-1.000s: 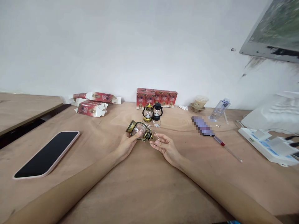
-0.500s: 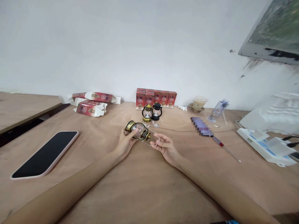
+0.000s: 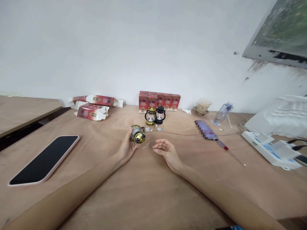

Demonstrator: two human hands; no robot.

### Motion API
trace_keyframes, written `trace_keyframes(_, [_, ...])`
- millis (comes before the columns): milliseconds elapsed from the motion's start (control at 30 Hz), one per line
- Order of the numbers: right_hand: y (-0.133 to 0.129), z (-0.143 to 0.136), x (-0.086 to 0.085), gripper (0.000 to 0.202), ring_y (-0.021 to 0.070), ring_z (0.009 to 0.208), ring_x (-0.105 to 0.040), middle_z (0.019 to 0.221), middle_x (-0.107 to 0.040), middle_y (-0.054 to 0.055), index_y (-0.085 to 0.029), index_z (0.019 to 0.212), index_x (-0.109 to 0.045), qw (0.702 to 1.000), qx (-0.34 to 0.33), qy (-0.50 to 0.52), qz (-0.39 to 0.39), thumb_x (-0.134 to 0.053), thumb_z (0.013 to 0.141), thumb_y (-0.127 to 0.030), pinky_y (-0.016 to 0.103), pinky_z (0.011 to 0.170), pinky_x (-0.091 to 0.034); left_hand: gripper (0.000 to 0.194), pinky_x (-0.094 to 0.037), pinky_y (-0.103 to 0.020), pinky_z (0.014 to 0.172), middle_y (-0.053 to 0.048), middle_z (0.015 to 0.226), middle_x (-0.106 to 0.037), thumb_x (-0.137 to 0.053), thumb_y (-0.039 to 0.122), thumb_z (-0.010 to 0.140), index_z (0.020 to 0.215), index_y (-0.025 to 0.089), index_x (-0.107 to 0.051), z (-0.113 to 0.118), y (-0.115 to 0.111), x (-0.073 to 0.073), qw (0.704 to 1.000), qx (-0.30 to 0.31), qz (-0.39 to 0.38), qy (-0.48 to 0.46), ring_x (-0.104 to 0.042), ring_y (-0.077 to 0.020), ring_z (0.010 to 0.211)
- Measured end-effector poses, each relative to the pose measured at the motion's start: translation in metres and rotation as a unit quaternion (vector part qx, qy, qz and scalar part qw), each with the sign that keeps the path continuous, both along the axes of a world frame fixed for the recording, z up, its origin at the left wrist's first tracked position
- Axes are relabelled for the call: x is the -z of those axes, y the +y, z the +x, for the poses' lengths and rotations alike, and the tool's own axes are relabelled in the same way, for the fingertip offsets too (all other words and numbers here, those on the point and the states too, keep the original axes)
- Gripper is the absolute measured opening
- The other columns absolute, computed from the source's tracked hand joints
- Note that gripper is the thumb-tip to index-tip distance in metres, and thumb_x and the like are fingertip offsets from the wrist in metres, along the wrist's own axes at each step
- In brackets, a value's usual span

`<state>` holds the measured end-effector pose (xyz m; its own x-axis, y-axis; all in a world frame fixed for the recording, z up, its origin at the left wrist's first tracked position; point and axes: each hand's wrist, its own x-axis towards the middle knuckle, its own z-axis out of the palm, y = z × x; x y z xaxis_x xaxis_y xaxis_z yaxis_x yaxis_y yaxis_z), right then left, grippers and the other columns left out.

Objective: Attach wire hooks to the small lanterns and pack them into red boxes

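Observation:
My left hand (image 3: 126, 147) is closed around a small gold-and-black lantern (image 3: 138, 135), tilted so that a shiny round gold end faces me. Thin pale lines by the lantern look like its wire handle, too blurred to make out well. To the right, my right hand (image 3: 166, 151) is apart from the lantern, its fingers loosely bent with nothing visible in them. Beyond the hands stand a gold lantern (image 3: 151, 116) and a black lantern (image 3: 160, 115), both upright. Small white pieces (image 3: 159, 129) lie in front of them.
Red boxes (image 3: 152, 101) stand in a row by the wall; opened boxes (image 3: 90, 111) lie left of them. A phone (image 3: 44, 159) lies at left. On the right are a purple pixelated item (image 3: 206, 130), a screwdriver (image 3: 231, 153), a cup (image 3: 203, 106), a bottle (image 3: 224, 111) and a power strip (image 3: 270, 150).
My right hand has let go of the lantern's wire handle. My left hand has turned the lantern from lying sideways to pointing an end towards me.

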<state>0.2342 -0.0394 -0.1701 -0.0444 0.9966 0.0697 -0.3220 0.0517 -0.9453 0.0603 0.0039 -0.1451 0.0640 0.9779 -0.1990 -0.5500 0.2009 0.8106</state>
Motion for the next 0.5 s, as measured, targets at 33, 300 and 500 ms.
trace_keyframes(33, [0.000,0.000,0.001,0.036,0.0143,0.077,-0.063,0.076,-0.065,-0.001,-0.021,0.082,-0.062,1.000,0.009,-0.005,0.004,-0.081,0.052,-0.021,0.032,0.080,-0.049,0.034,-0.057,-0.026,0.068,-0.005,0.086,-0.068,-0.056,0.048,0.082,0.094,0.016,-0.063,-0.001,0.000,0.000,1.000,0.004,0.000,0.002,-0.066,-0.0162,0.076])
trace_keyframes(300, [-0.004,0.001,-0.001,0.041,0.0159,0.089,-0.059,0.097,-0.061,0.002,-0.025,0.097,-0.058,0.995,-0.003,-0.075,0.059,-0.078,0.061,-0.027,0.032,0.082,-0.049,0.050,-0.054,-0.038,0.080,-0.010,0.077,-0.069,-0.053,0.062,0.078,0.086,0.014,-0.064,-0.001,-0.003,0.000,0.997,0.077,0.010,0.030,-0.067,-0.0245,0.080])
trace_keyframes(500, [-0.011,0.001,-0.005,0.079,0.0226,0.132,-0.036,0.142,-0.039,0.005,-0.033,0.132,-0.040,0.958,-0.010,-0.207,0.199,-0.080,0.064,-0.029,0.042,0.107,-0.033,0.047,-0.053,-0.028,0.058,-0.009,0.082,-0.072,-0.062,0.055,0.074,0.096,0.015,-0.067,0.004,-0.011,0.004,0.977,0.160,0.047,0.132,-0.067,-0.0222,0.070])
